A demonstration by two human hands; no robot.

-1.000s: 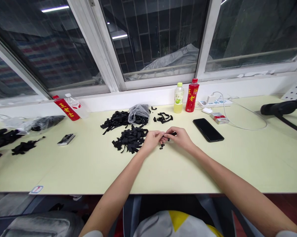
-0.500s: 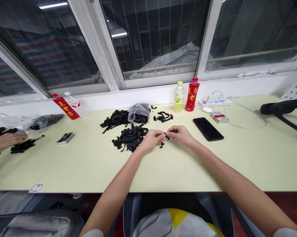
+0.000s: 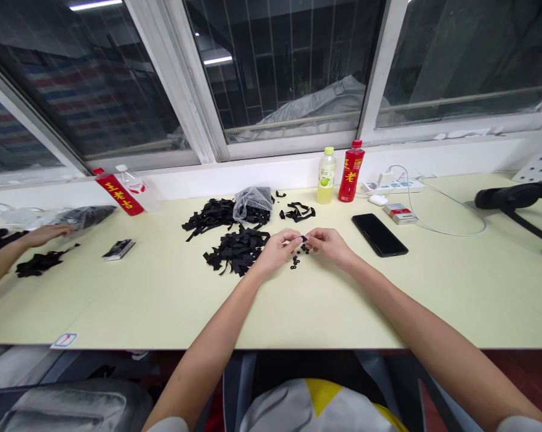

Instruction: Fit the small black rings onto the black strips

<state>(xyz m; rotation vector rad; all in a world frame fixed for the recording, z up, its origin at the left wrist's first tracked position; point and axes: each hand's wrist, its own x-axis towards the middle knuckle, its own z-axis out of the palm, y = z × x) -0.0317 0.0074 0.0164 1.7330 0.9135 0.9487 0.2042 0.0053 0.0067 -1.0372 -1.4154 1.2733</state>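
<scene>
Fingertips of my left hand and my right hand meet over the table, both pinching a short black strip between them. The fingers cover most of the strip. Just below them lie several small black rings on the tabletop. To the left of my left hand is a pile of black strips. Behind that pile sits a second heap of black strips, partly under a clear plastic bag.
A black phone lies right of my right hand, near a cigarette pack and a white cable. A green-capped bottle and a red bottle stand at the back. At far left, another person's hand reaches over black pieces.
My hands stay almost in place, with the fingers shifted slightly around the black strip. At far left, the other person's hand has moved right and away toward the plastic bag there.
</scene>
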